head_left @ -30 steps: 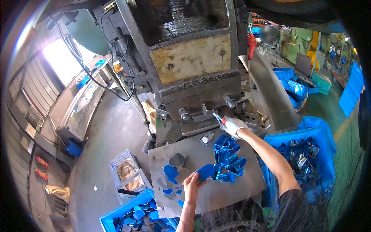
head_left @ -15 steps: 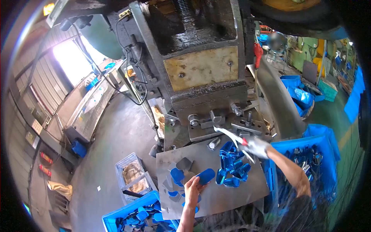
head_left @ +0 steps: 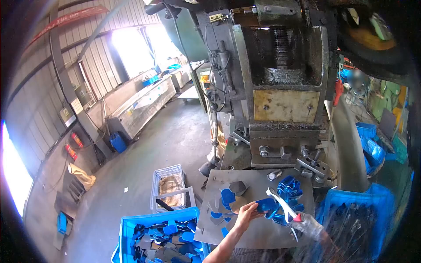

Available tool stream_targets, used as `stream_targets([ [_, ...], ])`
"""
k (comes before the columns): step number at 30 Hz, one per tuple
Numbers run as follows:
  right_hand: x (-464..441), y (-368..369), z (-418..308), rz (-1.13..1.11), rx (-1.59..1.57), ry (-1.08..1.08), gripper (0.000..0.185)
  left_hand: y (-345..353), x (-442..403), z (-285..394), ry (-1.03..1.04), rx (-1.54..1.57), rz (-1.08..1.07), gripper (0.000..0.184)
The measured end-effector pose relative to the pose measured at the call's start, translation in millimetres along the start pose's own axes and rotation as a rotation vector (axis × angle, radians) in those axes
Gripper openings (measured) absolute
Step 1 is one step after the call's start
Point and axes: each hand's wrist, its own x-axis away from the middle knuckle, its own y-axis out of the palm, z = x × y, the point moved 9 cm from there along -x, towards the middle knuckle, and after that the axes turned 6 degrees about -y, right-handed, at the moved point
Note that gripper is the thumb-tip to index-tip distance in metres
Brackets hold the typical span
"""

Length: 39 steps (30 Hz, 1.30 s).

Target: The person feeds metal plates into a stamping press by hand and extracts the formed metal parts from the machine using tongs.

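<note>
Between the fingers of my left hand [head_left: 247, 215] is a flat blue metal plate [head_left: 265, 204] with rounded ends, held above the metal work surface [head_left: 258, 234]. My right hand [head_left: 309, 225], in a grey-white glove, grips white tongs [head_left: 283, 202] with a red part near the grip. The tongs' tip is close to the plate's right end; I cannot tell whether they touch. Shaped shiny blue pieces [head_left: 290, 187] lie heaped behind the tongs. Left of my left hand, loose flat blanks [head_left: 227, 197], blue and grey, are scattered on the surface.
The press [head_left: 285, 144] with its bolted die stands behind the surface. A blue bin [head_left: 127, 219] of flat blanks is at the lower left, near a plastic crate [head_left: 157, 193]. Another blue bin [head_left: 337, 197] is at right, below a curved metal chute [head_left: 348, 149].
The view has swung left. My right hand has drawn the tongs back from the die area towards the plate. The plate in my left hand is now close to the tongs.
</note>
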Motion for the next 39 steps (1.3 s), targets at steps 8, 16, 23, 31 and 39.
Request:
stream_targets([
  [8, -12, -27, -48, 0.003, 0.566, -0.189, 0.034, 0, 1, 3, 0.012, -0.051, 0.063, 0.027],
  [16, -90, -68, -65, 0.114, -0.161, -0.001, 0.01, 0, 5, 12, 0.036, -0.129, 0.095, 0.021],
  [23, -193, -85, -65, 0.317, -0.123, -0.234, 0.015, -18, -1, 9, 0.038, -0.084, 0.151, 0.029],
  [31, -74, -74, -86, 0.23, 0.247, -0.122, 0.024, -21, -7, 19, 0.084, -0.067, 0.126, 0.035],
  [39, 16, -1, -67, -0.073, 0.975, -0.017, 0.041, 7, -17, 17, 0.053, -0.097, 0.094, 0.034],
])
